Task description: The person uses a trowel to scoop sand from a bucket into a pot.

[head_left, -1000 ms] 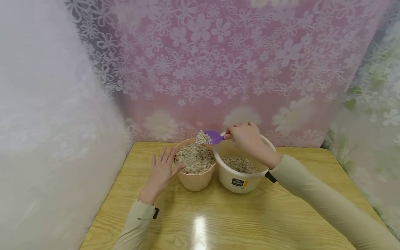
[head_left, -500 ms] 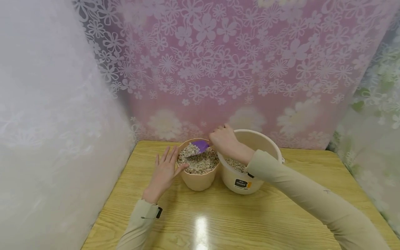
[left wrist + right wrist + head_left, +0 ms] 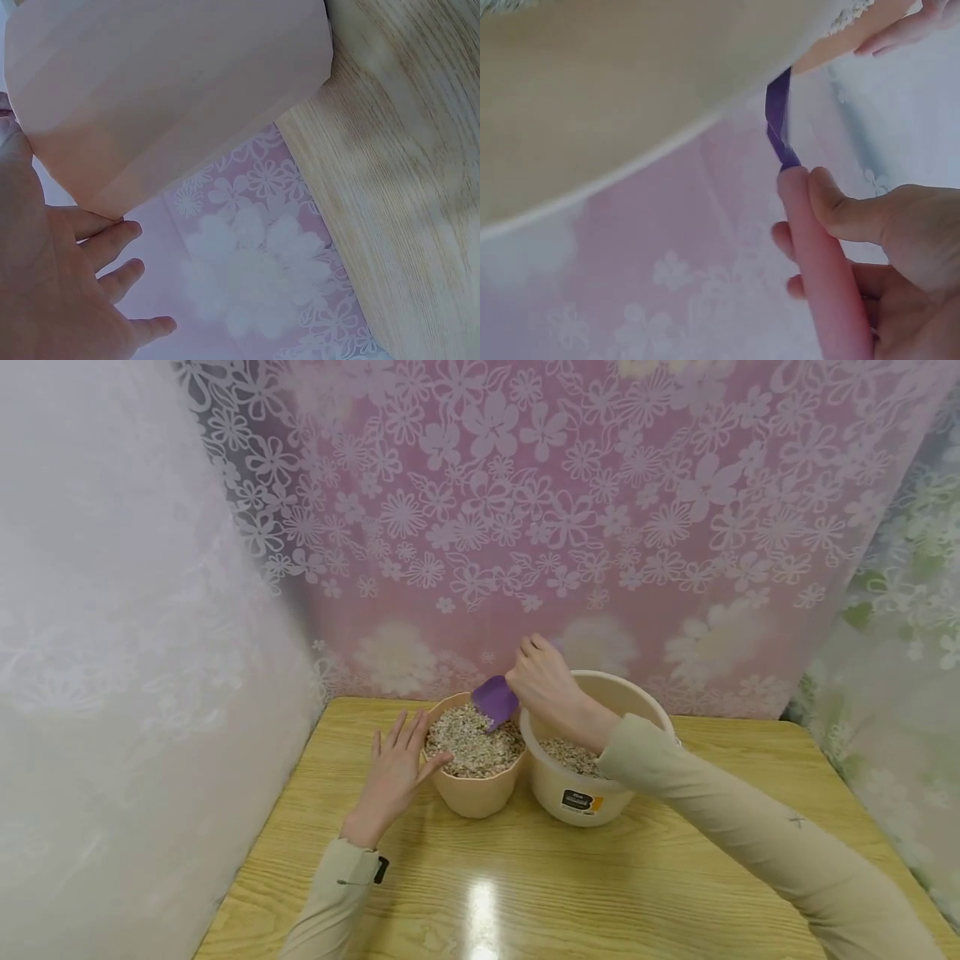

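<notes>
My right hand [image 3: 546,681] grips the pink handle [image 3: 821,262] of a small garden trowel, whose purple blade [image 3: 497,700] tilts down over the back right of a peach flowerpot [image 3: 472,797]. Pale, coarse granular mix [image 3: 468,739] fills the pot nearly to its scalloped rim. Spread along the pot's left side is my left hand [image 3: 386,777], its thumb reaching over the rim. In the left wrist view its fingertips [image 3: 124,229] lie right at the pot's edge. A cream bucket [image 3: 547,781], close on the pot's right, holds more of the mix [image 3: 573,756] lower down.
Both containers stand toward the back of a wood-grain table [image 3: 450,885]. Behind it hangs a pink flowered curtain [image 3: 480,568], with pale sheets [image 3: 150,652] at the left and right. My right forearm [image 3: 712,802] crosses over the bucket's rim.
The loaded trowel moved left and down over the pot, then tipped; its blade now shows without the heap. My right hand has risen slightly since half a second ago. The left hand stays at the pot.
</notes>
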A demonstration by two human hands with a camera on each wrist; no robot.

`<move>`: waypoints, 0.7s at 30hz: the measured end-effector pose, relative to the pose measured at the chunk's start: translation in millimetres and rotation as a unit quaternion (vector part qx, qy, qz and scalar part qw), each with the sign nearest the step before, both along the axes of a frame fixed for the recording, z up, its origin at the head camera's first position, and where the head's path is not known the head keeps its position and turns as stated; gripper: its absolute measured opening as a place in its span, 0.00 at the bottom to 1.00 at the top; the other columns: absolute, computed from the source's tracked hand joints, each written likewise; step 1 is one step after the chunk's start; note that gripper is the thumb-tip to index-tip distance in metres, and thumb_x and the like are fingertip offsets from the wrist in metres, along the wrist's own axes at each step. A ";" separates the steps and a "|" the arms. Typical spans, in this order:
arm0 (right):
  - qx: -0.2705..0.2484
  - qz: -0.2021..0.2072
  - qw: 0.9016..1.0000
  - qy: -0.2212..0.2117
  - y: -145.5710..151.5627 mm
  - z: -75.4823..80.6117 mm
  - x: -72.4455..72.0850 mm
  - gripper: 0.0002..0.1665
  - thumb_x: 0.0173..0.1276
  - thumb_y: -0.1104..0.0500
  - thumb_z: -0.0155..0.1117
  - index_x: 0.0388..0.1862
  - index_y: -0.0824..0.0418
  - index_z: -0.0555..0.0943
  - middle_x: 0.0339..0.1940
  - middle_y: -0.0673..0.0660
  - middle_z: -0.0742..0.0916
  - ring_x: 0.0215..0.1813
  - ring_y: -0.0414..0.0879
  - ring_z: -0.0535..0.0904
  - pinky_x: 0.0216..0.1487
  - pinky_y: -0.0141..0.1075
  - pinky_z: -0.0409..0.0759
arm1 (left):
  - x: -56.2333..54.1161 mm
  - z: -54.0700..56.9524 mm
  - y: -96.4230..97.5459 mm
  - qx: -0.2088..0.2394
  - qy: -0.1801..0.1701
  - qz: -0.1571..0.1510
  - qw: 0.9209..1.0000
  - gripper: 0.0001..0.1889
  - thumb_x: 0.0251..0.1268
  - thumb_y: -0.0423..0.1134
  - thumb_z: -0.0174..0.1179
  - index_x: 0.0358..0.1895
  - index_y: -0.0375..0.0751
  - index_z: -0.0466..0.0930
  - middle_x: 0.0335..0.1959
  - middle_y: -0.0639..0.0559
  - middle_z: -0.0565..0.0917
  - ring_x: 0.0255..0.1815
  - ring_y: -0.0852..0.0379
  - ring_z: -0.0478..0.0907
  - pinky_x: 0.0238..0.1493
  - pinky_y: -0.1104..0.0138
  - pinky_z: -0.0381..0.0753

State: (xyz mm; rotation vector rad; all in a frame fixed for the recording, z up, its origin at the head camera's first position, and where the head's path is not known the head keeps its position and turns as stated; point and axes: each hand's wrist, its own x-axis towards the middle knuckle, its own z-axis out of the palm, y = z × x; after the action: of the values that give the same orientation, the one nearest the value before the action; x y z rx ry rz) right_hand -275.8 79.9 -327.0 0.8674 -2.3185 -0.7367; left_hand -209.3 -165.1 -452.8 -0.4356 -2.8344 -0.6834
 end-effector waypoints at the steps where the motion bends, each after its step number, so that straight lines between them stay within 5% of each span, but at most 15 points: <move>1: 0.009 0.005 1.000 0.014 1.8 2.2 1.7 0.22 0.67 0.68 0.65 0.13 0.56 0.75 0.25 0.53 0.85 0.35 0.49 0.71 0.47 0.38 0.68 | 0.0 -0.3 0.0 0.000 0.001 0.000 1.000 0.44 0.74 0.62 0.52 0.81 0.38 0.51 0.82 0.44 0.53 0.83 0.41 0.43 0.78 0.35 0.36; 4: 0.005 0.022 0.998 0.051 9.2 7.6 7.1 0.17 0.70 0.68 0.65 0.19 0.58 0.81 0.29 0.53 0.85 0.38 0.49 0.72 0.49 0.38 0.70 | -0.6 -1.4 0.0 0.003 0.007 0.001 1.000 0.44 0.74 0.61 0.53 0.81 0.38 0.52 0.82 0.43 0.54 0.83 0.40 0.44 0.77 0.34 0.38; 8: -0.089 0.044 0.994 0.044 27.7 11.5 11.2 0.07 0.67 0.64 0.69 0.28 0.59 0.85 0.32 0.56 0.85 0.39 0.51 0.75 0.49 0.40 0.73 | -1.2 -1.8 1.2 0.000 0.009 0.001 1.000 0.43 0.74 0.61 0.53 0.81 0.38 0.52 0.82 0.42 0.55 0.83 0.39 0.46 0.77 0.34 0.39; 14: -0.249 0.016 0.968 -0.038 65.1 5.6 16.3 0.11 0.71 0.52 0.66 0.35 0.59 0.86 0.31 0.56 0.87 0.36 0.54 0.80 0.39 0.44 0.71 | -1.7 -1.5 2.5 0.000 -0.009 0.001 1.000 0.44 0.75 0.63 0.51 0.82 0.40 0.49 0.83 0.43 0.52 0.84 0.42 0.41 0.78 0.36 0.35; 21: -0.295 -0.050 0.947 -0.118 107.0 -2.8 31.4 0.09 0.74 0.54 0.66 0.40 0.57 0.87 0.37 0.56 0.90 0.41 0.57 0.83 0.40 0.49 0.73 | -0.7 -1.5 0.8 -0.001 -0.012 0.002 1.000 0.43 0.76 0.63 0.50 0.82 0.41 0.48 0.83 0.44 0.51 0.84 0.44 0.39 0.78 0.36 0.34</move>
State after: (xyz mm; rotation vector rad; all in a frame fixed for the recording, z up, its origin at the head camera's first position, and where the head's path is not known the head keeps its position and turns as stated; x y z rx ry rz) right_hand -244.4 186.8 -329.8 0.5849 -2.5901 0.0530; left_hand -210.0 -164.3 -454.3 -0.4250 -2.8581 -0.6903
